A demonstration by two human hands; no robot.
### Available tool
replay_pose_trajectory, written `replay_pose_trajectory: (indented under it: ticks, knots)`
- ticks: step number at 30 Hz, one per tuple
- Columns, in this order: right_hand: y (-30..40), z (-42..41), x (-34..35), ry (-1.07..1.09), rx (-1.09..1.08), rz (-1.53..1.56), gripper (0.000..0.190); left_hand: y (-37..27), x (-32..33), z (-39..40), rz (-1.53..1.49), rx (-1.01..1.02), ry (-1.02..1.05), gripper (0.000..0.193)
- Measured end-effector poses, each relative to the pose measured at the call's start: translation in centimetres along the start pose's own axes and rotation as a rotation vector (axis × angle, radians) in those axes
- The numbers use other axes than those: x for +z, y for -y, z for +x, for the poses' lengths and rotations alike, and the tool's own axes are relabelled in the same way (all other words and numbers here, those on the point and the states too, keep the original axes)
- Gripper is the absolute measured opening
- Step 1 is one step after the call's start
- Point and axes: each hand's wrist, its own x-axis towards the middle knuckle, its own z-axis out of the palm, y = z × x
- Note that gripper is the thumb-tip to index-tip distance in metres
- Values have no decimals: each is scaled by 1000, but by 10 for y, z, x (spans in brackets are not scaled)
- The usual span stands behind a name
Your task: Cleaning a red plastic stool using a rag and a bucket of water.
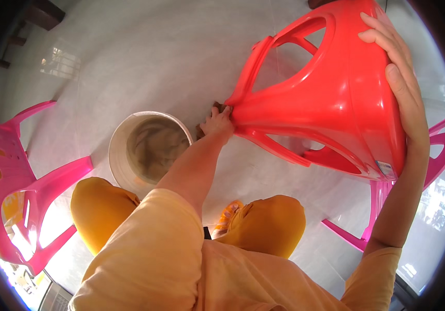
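A red plastic stool is tipped over, its legs towards the left and its seat towards the right. My right hand holds the seat end, palm against it and fingers curled over the edge. At the end of one leg, my left hand presses a brown cloth against the plastic. Part of that cloth is hidden under my fingers. Just left of my left forearm stands a whitish bucket with murky brownish water in it; what lies below the surface is unclear.
Pink plastic stools stand at the left and, partly hidden behind the red one, at the right. Dark wooden furniture legs show at the upper left. My bent knees frame the glossy grey tiled floor near the bucket.
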Motion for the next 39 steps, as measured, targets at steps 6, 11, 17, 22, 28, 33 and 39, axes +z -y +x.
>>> replay_pose_trajectory:
  ticks: [6,11,17,22,28,33,39]
  knots:
    - [-9,4,-6,74,-56,-58,50,-2,-31,26,410,-39,150,36]
    - [-10,1,-9,47,-58,-10,41,-25,-69,5,-1081,90,-87,27]
    - [-4,3,-6,51,-17,-4,46,-67,-81,8,-919,474,-116,18]
    - [-5,8,-6,49,-9,25,48,-77,-85,1,-489,429,-229,16]
    - [4,5,-8,99,33,-50,49,-59,-65,-2,-385,515,-380,21]
    - [1,7,-4,81,21,-5,49,-80,-92,7,-598,469,-219,17]
    - [2,5,-8,95,49,-5,49,-60,-93,-14,-223,465,-138,19]
